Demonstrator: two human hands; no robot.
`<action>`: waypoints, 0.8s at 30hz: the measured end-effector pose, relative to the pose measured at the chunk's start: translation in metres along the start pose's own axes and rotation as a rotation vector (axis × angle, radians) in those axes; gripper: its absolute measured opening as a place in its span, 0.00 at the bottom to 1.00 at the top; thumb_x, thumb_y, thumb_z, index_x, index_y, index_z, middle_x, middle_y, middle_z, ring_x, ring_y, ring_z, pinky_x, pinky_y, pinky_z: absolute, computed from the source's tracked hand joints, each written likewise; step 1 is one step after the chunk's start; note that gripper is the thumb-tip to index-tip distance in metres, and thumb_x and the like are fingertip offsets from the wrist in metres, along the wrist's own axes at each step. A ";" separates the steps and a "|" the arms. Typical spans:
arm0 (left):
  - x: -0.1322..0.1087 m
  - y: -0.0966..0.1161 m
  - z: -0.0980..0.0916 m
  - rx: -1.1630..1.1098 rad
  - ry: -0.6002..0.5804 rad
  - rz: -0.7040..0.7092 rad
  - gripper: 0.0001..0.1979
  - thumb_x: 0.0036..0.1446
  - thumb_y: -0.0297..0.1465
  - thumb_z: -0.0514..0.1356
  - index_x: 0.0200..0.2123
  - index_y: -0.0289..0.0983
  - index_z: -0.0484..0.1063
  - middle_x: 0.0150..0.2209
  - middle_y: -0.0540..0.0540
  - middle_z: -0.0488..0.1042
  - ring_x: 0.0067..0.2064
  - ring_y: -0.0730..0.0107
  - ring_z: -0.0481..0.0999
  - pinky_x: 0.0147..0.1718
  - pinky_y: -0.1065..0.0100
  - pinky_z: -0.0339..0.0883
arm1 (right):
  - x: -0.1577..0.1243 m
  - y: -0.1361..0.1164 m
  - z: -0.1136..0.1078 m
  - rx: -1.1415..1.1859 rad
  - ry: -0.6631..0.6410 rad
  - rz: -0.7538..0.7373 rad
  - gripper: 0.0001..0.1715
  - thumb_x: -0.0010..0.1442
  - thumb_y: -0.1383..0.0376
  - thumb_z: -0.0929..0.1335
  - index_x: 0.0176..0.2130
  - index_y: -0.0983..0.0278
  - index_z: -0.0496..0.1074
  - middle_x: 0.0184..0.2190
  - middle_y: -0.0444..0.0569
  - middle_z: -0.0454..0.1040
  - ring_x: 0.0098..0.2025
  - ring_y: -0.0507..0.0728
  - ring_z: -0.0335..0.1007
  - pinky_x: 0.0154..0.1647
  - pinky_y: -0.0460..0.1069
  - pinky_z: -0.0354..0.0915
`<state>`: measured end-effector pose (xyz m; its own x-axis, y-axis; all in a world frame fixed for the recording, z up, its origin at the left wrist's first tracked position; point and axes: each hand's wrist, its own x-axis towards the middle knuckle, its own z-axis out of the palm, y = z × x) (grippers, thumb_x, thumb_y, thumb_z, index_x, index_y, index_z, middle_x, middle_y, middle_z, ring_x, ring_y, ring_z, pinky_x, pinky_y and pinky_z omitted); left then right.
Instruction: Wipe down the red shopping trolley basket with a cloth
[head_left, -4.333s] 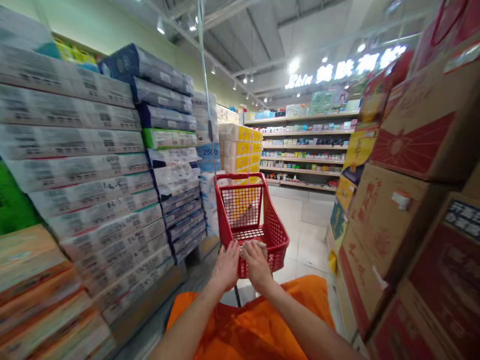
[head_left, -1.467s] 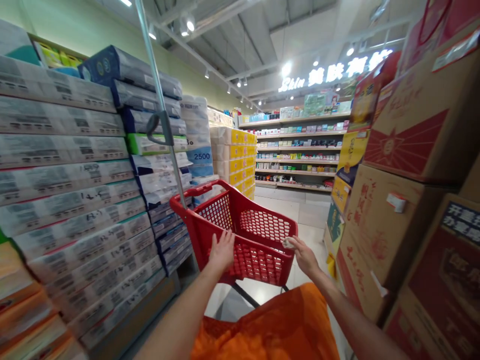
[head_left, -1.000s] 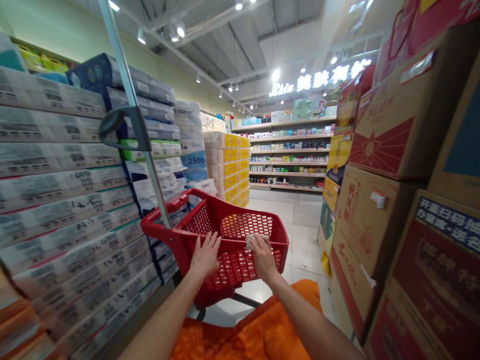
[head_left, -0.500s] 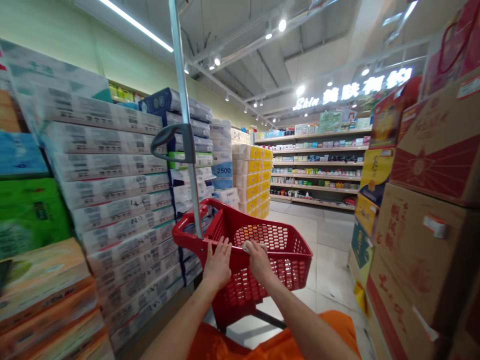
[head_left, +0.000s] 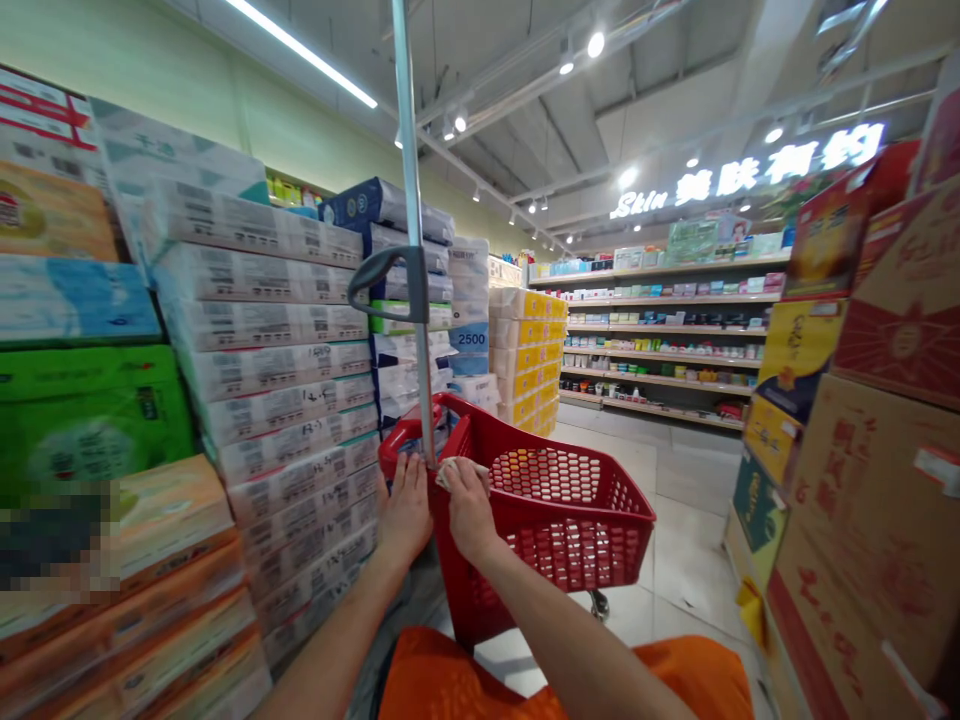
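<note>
A red plastic shopping basket cart [head_left: 574,545] with perforated sides stands in front of me. From its left end rises a metal pole [head_left: 417,190] bearing a grey loop handle [head_left: 388,287]. My left hand [head_left: 406,510] lies with fingers stretched on the red handle end, left of the pole's base. Just right of the pole, my right hand [head_left: 470,508] is closed around a whitish crumpled cloth [head_left: 452,470] and presses it on the basket's top rim. Part of the cloth is hidden by the fingers.
Stacked tissue packs [head_left: 285,330] rise close on the left, beside green and orange packs [head_left: 142,400]. Cardboard cartons [head_left: 862,500] line the right side. Yellow-and-white packs [head_left: 529,350] and stocked shelves [head_left: 667,340] stand behind the cart. Pale floor tiles [head_left: 667,560] run between.
Both hands have moved left along the basket's rim to the pole's base, the right one carrying the cloth. The view has turned slightly left, so the surroundings sit further right.
</note>
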<state>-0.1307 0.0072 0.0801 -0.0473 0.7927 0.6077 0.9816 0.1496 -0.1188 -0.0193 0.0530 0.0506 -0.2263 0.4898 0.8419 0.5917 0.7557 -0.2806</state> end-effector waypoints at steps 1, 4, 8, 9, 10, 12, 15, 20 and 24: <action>-0.001 0.000 -0.001 0.007 -0.008 0.008 0.29 0.50 0.25 0.45 0.58 0.28 0.52 0.61 0.40 0.51 0.63 0.58 0.41 0.58 0.48 0.35 | 0.000 -0.002 0.001 0.005 -0.009 -0.021 0.25 0.57 0.75 0.56 0.52 0.62 0.63 0.54 0.51 0.60 0.56 0.55 0.50 0.55 0.52 0.49; -0.005 0.000 -0.005 0.003 -0.030 0.032 0.31 0.48 0.26 0.46 0.58 0.28 0.49 0.61 0.41 0.48 0.63 0.59 0.41 0.58 0.48 0.35 | -0.013 0.019 -0.015 -0.040 -0.038 -0.011 0.27 0.55 0.76 0.55 0.51 0.62 0.64 0.54 0.50 0.61 0.56 0.55 0.52 0.56 0.53 0.49; -0.004 0.001 -0.007 -0.026 -0.038 0.018 0.32 0.47 0.26 0.47 0.58 0.27 0.50 0.61 0.40 0.48 0.63 0.58 0.42 0.57 0.48 0.37 | -0.030 0.049 -0.029 -0.134 0.026 0.145 0.26 0.55 0.77 0.55 0.49 0.61 0.67 0.50 0.52 0.65 0.54 0.58 0.57 0.53 0.57 0.52; -0.004 0.003 -0.006 -0.031 -0.031 0.008 0.31 0.47 0.26 0.47 0.58 0.28 0.51 0.61 0.40 0.48 0.63 0.58 0.42 0.57 0.48 0.38 | -0.030 0.048 -0.025 -0.134 0.052 0.161 0.26 0.55 0.77 0.56 0.49 0.61 0.67 0.50 0.52 0.65 0.53 0.58 0.57 0.53 0.57 0.52; -0.003 0.004 -0.006 -0.037 -0.021 0.001 0.31 0.46 0.26 0.47 0.57 0.28 0.52 0.61 0.40 0.49 0.63 0.58 0.43 0.57 0.48 0.38 | -0.027 0.044 -0.019 -0.122 0.068 0.150 0.26 0.56 0.76 0.56 0.49 0.60 0.66 0.51 0.52 0.65 0.54 0.58 0.56 0.53 0.57 0.53; -0.004 0.008 -0.004 -0.051 0.013 -0.016 0.31 0.46 0.25 0.47 0.57 0.27 0.53 0.61 0.40 0.50 0.62 0.58 0.45 0.58 0.49 0.39 | -0.019 0.032 -0.005 -0.082 0.066 0.083 0.26 0.56 0.75 0.56 0.51 0.59 0.64 0.53 0.51 0.63 0.56 0.58 0.54 0.53 0.55 0.53; -0.009 0.015 -0.003 -0.079 0.100 -0.007 0.30 0.47 0.25 0.47 0.57 0.28 0.53 0.61 0.40 0.49 0.62 0.59 0.46 0.58 0.52 0.39 | -0.016 0.026 -0.004 -0.082 0.016 0.009 0.26 0.56 0.75 0.57 0.52 0.58 0.64 0.55 0.50 0.61 0.56 0.57 0.54 0.54 0.54 0.53; -0.013 0.033 0.001 -0.126 0.082 0.171 0.31 0.48 0.26 0.48 0.58 0.32 0.52 0.61 0.44 0.48 0.62 0.63 0.45 0.59 0.52 0.39 | -0.046 0.072 -0.048 -0.265 -0.018 0.178 0.26 0.55 0.77 0.57 0.50 0.60 0.66 0.52 0.53 0.64 0.55 0.59 0.56 0.55 0.58 0.50; -0.013 0.050 0.005 -0.127 -0.014 0.220 0.30 0.47 0.26 0.48 0.57 0.30 0.55 0.60 0.43 0.52 0.62 0.61 0.46 0.59 0.51 0.37 | -0.054 0.079 -0.050 -0.302 -0.041 0.188 0.26 0.54 0.78 0.58 0.50 0.61 0.66 0.54 0.53 0.62 0.57 0.58 0.53 0.56 0.55 0.49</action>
<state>-0.0818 0.0071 0.0627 0.1685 0.8060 0.5674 0.9839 -0.1025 -0.1466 0.0782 0.0640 0.0058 -0.1185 0.6297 0.7677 0.8268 0.4907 -0.2749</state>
